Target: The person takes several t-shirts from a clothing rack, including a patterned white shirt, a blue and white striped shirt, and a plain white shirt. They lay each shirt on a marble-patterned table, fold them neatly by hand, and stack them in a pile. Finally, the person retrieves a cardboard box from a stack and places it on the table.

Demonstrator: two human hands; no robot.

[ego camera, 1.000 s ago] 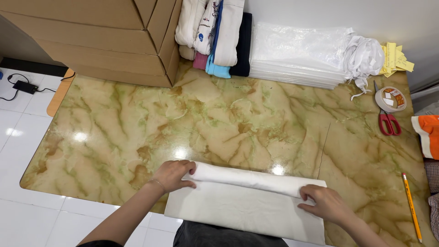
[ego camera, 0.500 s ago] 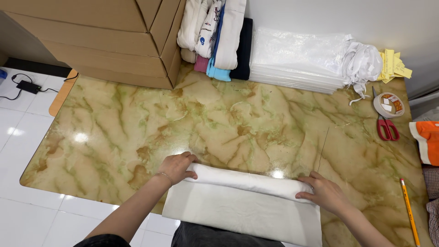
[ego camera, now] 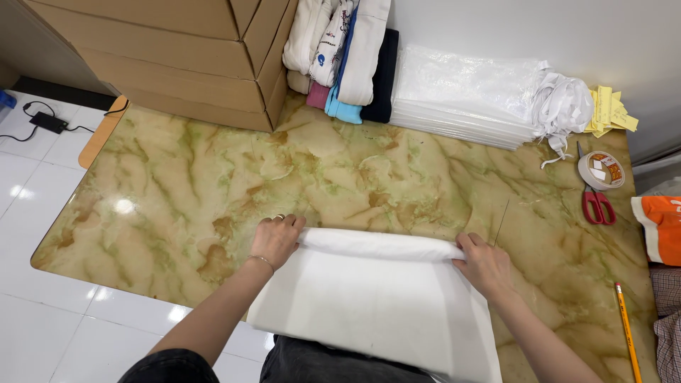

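Two hands pinch the rolled far edge of a white cloth (ego camera: pixel 376 298) at six o'clock on the marbled table (ego camera: pixel 177 191): left hand (ego camera: pixel 275 240) at nine o'clock of the roll, right hand (ego camera: pixel 485 265) at three. It looks soft, light and limp; holding both ends should keep the roll even.

Your view: bright, even overhead indoor light, colour neutral. Glossy marble surface (ego camera: pixel 397 177) throws small specular spots at left, near (ego camera: pixel 124 206); white floor tiles (ego camera: pixel 42 163) show same glare. Shadows soft, short, tucked under white cloth (ego camera: pixel 376 305) roll and forearms. Focus sharp centre to edge, no motion blur. Wide-angle bend visible at cardboard boxes (ego camera: pixel 177 50) and frame corners. Whites near clipping on plastic-wrapped stack (ego camera: pixel 468 96).
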